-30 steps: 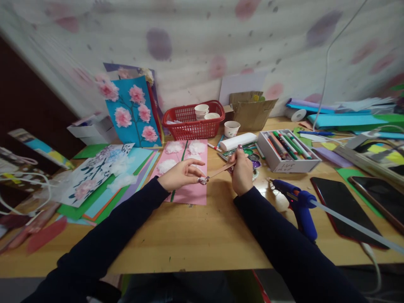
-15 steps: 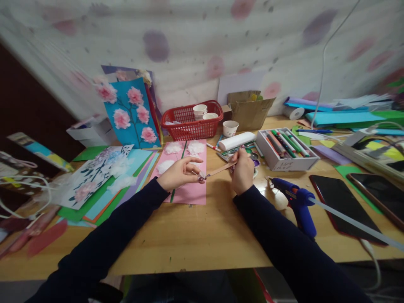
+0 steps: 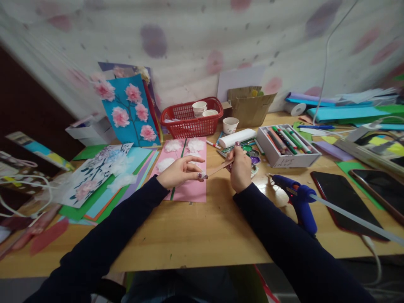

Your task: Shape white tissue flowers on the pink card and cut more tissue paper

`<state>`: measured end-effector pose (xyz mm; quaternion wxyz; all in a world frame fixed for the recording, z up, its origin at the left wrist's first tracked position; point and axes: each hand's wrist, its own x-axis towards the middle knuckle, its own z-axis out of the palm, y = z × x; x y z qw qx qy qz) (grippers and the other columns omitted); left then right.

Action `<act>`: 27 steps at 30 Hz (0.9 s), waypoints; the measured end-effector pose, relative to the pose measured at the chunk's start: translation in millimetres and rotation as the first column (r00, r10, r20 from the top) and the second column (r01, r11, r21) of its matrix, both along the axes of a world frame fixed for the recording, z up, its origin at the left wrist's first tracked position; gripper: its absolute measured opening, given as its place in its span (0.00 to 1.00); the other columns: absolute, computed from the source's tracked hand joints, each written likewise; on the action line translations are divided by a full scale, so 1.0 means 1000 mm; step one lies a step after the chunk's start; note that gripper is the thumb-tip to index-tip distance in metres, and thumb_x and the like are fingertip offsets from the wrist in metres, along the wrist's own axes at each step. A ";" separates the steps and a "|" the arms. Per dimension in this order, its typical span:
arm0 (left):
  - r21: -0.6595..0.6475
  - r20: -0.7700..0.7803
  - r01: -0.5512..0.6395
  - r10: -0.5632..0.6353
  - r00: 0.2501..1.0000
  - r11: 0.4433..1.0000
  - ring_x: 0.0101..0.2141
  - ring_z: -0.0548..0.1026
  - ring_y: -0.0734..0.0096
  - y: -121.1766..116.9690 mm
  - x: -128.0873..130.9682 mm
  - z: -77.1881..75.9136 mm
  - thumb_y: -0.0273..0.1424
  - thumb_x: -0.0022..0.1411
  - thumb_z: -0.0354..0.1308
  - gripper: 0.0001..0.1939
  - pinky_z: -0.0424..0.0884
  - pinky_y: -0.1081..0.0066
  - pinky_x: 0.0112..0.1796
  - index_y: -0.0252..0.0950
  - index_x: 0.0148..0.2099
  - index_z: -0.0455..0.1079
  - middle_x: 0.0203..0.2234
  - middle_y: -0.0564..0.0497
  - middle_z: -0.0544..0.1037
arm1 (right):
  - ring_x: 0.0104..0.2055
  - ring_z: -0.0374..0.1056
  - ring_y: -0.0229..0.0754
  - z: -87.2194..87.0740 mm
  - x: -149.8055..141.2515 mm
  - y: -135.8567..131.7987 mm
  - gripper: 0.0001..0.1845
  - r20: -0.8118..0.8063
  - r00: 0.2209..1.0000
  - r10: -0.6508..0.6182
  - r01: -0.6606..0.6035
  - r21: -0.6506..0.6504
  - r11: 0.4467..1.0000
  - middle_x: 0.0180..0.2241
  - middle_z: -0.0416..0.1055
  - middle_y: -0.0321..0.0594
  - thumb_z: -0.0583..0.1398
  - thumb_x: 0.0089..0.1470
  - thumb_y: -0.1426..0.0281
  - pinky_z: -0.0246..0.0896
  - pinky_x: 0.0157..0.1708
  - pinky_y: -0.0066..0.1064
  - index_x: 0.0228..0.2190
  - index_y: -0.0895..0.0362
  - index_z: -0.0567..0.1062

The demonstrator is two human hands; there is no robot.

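Between thumb and finger, my left hand [image 3: 181, 171] pinches a small white tuft [image 3: 203, 174], perhaps cotton or tissue. My right hand [image 3: 240, 169] is closed round a flat wooden stick [image 3: 220, 168], whose dark tip meets or nearly meets the tuft. Partly under my left hand lies a pink sheet [image 3: 192, 191] with a green stem line and several fluffy white puffs [image 3: 195, 145]. Just beyond my right hand sits a paint palette [image 3: 253, 159] with green and purple wells, partly hidden by the hand.
A blue glue gun [image 3: 296, 202] and a dark phone [image 3: 344, 206] lie to the right. A white box of markers [image 3: 285, 160], a paper cup [image 3: 230, 125] and a red basket [image 3: 189, 128] stand behind. Stacked coloured paper [image 3: 126, 193] is at the left.
Both hands stay almost in place, keeping the tuft and the stick. The stick's tip shifts slightly at the tuft, and the camera view moves a little.
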<state>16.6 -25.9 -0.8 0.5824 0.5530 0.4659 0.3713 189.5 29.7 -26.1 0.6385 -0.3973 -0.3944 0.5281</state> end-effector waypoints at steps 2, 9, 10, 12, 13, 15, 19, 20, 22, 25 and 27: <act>-0.001 0.009 -0.012 0.012 1.000 1.000 0.30 0.77 0.72 0.000 0.000 0.001 0.25 0.54 0.61 0.20 0.70 0.66 0.39 0.30 0.49 0.62 0.27 0.48 0.79 | 0.11 0.49 0.30 0.000 0.000 -0.001 0.26 0.009 1.000 -0.009 0.009 0.006 1.000 0.08 0.51 0.28 0.52 0.54 0.54 0.42 0.12 0.25 0.11 0.55 0.60; 0.045 -0.059 -0.098 0.101 0.993 0.994 0.30 0.78 0.70 0.000 0.000 0.005 0.23 0.48 0.65 0.24 0.71 0.64 0.39 0.30 0.48 0.63 0.27 0.49 0.79 | 0.11 0.50 0.31 -0.001 0.000 0.000 0.27 0.078 0.997 0.026 -0.032 0.083 0.996 0.07 0.51 0.28 0.53 0.53 0.50 0.44 0.12 0.25 0.12 0.55 0.61; 0.074 -0.079 -0.129 0.134 0.988 0.989 0.30 0.78 0.70 0.000 -0.001 0.006 0.23 0.48 0.65 0.24 0.71 0.64 0.39 0.30 0.48 0.63 0.27 0.49 0.79 | 0.11 0.50 0.31 -0.002 0.000 0.001 0.28 0.077 0.997 0.006 -0.012 0.079 0.997 0.07 0.51 0.28 0.52 0.53 0.50 0.43 0.12 0.26 0.12 0.54 0.61; 0.131 -0.113 -0.171 0.186 0.976 0.977 0.30 0.77 0.70 0.001 -0.006 0.009 0.24 0.49 0.64 0.24 0.72 0.65 0.38 0.30 0.48 0.63 0.27 0.49 0.79 | 0.11 0.50 0.31 -0.004 0.001 0.003 0.28 0.090 0.994 -0.053 0.046 0.078 0.996 0.07 0.51 0.28 0.51 0.53 0.49 0.43 0.12 0.26 0.12 0.54 0.61; 0.154 -0.125 -0.181 0.201 0.972 0.971 0.30 0.77 0.70 0.002 -0.009 0.010 0.25 0.49 0.64 0.24 0.72 0.65 0.38 0.30 0.48 0.63 0.28 0.49 0.79 | 0.11 0.50 0.32 -0.006 0.001 0.004 0.29 0.119 0.990 -0.078 0.068 0.091 0.994 0.07 0.51 0.28 0.51 0.53 0.49 0.43 0.13 0.27 0.11 0.54 0.61; 0.185 -0.142 -0.184 0.212 0.967 0.965 0.32 0.77 0.71 0.003 -0.015 0.013 0.25 0.49 0.64 0.23 0.71 0.67 0.38 0.30 0.48 0.63 0.30 0.48 0.78 | 0.12 0.51 0.32 -0.010 0.000 0.005 0.29 0.210 0.973 -0.100 0.071 0.141 0.988 0.07 0.53 0.29 0.50 0.55 0.51 0.45 0.14 0.27 0.11 0.55 0.62; 0.203 -0.192 -0.178 0.218 0.957 0.963 0.31 0.76 0.74 0.005 -0.021 0.014 0.23 0.47 0.63 0.22 0.72 0.70 0.35 0.30 0.46 0.64 0.30 0.50 0.77 | 0.14 0.54 0.32 -0.017 -0.004 0.003 0.29 0.352 0.932 -0.084 0.002 0.227 0.974 0.09 0.56 0.30 0.49 0.57 0.53 0.48 0.18 0.27 0.12 0.55 0.64; 0.195 -0.212 -0.170 0.211 0.954 0.966 0.30 0.75 0.75 0.006 -0.020 0.013 0.22 0.47 0.63 0.22 0.72 0.71 0.35 0.30 0.46 0.64 0.29 0.51 0.76 | 0.14 0.54 0.32 -0.018 -0.005 0.002 0.29 0.367 0.926 -0.086 -0.005 0.241 0.971 0.10 0.57 0.30 0.49 0.57 0.53 0.49 0.18 0.27 0.12 0.55 0.64; 0.175 -0.254 -0.148 0.190 0.949 0.973 0.29 0.75 0.75 0.006 -0.017 0.010 0.21 0.47 0.62 0.22 0.72 0.70 0.35 0.31 0.46 0.64 0.26 0.53 0.75 | 0.15 0.55 0.32 -0.019 -0.007 0.001 0.28 0.386 0.917 -0.099 -0.005 0.260 0.966 0.10 0.57 0.30 0.48 0.57 0.53 0.49 0.19 0.27 0.13 0.56 0.65; 0.185 -0.332 -0.104 0.162 0.929 0.977 0.30 0.77 0.71 0.005 -0.008 0.002 0.22 0.47 0.61 0.23 0.73 0.68 0.35 0.31 0.47 0.63 0.26 0.53 0.76 | 0.15 0.55 0.32 -0.020 -0.007 0.001 0.28 0.405 0.908 -0.110 -0.008 0.279 0.960 0.11 0.57 0.30 0.48 0.58 0.54 0.50 0.21 0.27 0.14 0.55 0.65; 0.253 -0.412 -0.067 0.170 0.895 0.965 0.32 0.78 0.67 0.005 -0.002 -0.002 0.22 0.48 0.61 0.23 0.72 0.66 0.37 0.32 0.48 0.63 0.27 0.50 0.78 | 0.16 0.56 0.33 -0.020 -0.006 0.001 0.26 0.414 0.903 -0.112 -0.018 0.298 0.955 0.12 0.58 0.30 0.49 0.58 0.55 0.50 0.22 0.27 0.15 0.55 0.66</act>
